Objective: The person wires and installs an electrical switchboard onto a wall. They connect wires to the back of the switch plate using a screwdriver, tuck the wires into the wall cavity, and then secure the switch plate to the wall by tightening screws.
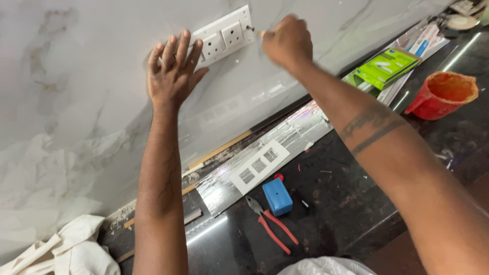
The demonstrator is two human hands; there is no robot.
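A white socket plate (225, 34) is mounted on the marble wall (76, 91). My left hand (173, 71) lies flat with spread fingers against the wall, its fingertips on the plate's left end. My right hand (288, 42) is closed around a screwdriver (254, 31) whose tip meets a screw at the plate's right edge; most of the tool is hidden in my fist.
On the dark counter (346, 203) lie red-handled pliers (271, 229), a blue box (277, 196), a white cover frame (260, 165) on a foil strip, a red cup (442, 94), green packets (387, 66) and a white cloth (71, 249).
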